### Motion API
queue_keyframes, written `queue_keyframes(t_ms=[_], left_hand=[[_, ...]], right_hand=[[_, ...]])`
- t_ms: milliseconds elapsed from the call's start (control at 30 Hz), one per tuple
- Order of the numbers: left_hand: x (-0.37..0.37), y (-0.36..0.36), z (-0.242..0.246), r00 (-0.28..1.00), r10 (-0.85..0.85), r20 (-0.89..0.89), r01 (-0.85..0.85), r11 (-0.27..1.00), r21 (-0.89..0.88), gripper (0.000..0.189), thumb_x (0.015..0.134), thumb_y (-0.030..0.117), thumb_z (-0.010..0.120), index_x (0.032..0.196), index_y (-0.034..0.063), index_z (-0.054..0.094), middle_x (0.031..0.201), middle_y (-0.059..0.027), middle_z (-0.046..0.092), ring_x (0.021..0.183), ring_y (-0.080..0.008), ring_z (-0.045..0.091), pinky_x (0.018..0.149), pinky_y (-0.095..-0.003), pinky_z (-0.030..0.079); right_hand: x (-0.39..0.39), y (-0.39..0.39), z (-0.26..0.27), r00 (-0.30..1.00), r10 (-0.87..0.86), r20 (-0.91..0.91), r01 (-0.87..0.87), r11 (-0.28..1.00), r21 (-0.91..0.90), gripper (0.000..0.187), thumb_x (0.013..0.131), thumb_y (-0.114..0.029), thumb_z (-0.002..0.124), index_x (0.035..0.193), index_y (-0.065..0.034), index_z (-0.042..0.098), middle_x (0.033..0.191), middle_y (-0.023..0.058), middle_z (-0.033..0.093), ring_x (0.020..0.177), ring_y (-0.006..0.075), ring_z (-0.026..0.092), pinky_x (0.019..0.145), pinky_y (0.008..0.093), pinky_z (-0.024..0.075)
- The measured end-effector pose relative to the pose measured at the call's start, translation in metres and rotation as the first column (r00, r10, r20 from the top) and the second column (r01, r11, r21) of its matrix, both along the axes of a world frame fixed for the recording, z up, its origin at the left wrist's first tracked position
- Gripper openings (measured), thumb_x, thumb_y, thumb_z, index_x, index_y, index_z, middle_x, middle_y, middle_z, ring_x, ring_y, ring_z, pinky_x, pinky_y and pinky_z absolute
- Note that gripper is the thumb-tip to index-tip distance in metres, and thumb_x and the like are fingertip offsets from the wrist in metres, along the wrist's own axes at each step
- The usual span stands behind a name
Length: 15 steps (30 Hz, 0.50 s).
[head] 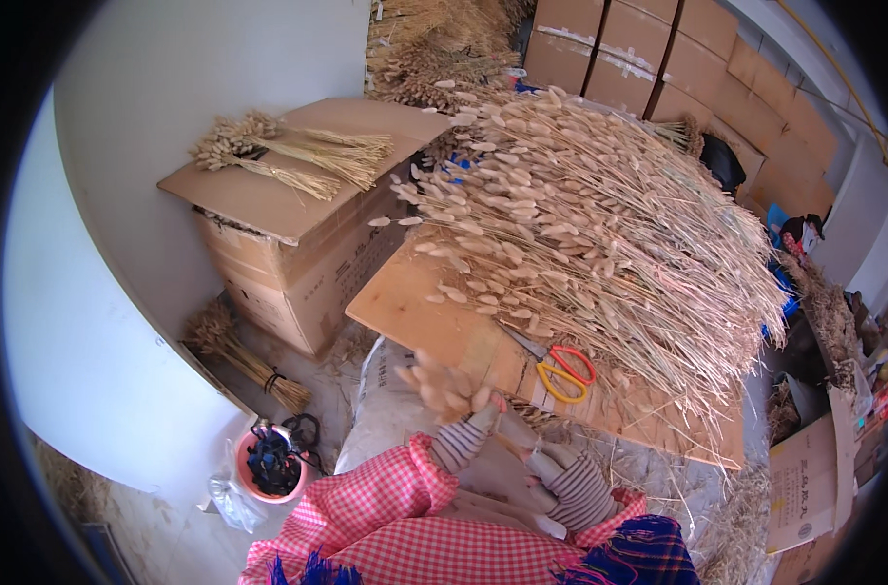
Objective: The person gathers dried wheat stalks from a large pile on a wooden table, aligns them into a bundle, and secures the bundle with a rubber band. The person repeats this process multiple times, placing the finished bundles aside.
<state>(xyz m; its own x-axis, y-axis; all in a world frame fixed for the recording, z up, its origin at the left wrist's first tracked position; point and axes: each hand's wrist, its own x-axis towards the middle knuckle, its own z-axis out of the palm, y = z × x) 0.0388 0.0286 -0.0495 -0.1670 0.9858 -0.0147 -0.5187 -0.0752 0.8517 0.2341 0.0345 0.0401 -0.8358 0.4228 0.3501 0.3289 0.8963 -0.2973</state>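
Observation:
My left hand (488,413), in a pale covering that leaves a fingertip bare, holds a small bunch of dried bunny-tail grass (444,386). Its fluffy heads point to the upper left and look blurred. Close by, to the lower right, is my right hand (543,461), near the lower stems; its fingers are partly hidden, so its grip is unclear. Scissors (550,363) with one red and one yellow handle lie slightly open on a wooden board (407,300) beyond my hands. A large heap of loose bunny-tail grass (597,219) covers much of that board.
Bundled stems (327,157) rest on a cardboard box (268,270) at left. On the floor are another tied bundle (250,358) and a pink bucket (272,497) of dark strips. Stacked cartons (627,58) stand behind; an open carton (806,482) is at right.

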Motion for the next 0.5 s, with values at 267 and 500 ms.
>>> queue_keyframes(t_ms=[267,500], left_hand=[[0.034,0.021,-0.025,0.942,0.217,0.255,-0.291,0.908,0.303,0.054,0.090,0.012,0.060,0.137,0.0062,0.034,0.110,-0.0045,0.053,0.094,-0.0094,0.052,0.072,-0.0233,0.047],[0.018,0.000,0.001,0.963,-0.113,-0.245,0.200,0.910,0.363,0.046,0.090,0.013,0.059,0.132,0.0054,0.041,0.110,-0.0050,0.055,0.095,-0.0097,0.053,0.075,-0.0254,0.048]], right_hand=[[-0.033,0.046,0.053,0.967,-0.099,-0.237,0.097,0.995,-0.019,0.036,0.075,-0.003,0.059,0.111,-0.0001,0.054,0.090,0.0125,0.060,0.081,0.0259,0.062,0.075,0.0349,0.0490],[-0.074,0.064,0.084,0.984,0.158,-0.082,-0.166,0.646,-0.745,0.036,0.084,-0.010,0.057,0.119,-0.0022,0.052,0.097,0.0120,0.065,0.082,0.0178,0.065,0.070,0.0276,0.0520]])
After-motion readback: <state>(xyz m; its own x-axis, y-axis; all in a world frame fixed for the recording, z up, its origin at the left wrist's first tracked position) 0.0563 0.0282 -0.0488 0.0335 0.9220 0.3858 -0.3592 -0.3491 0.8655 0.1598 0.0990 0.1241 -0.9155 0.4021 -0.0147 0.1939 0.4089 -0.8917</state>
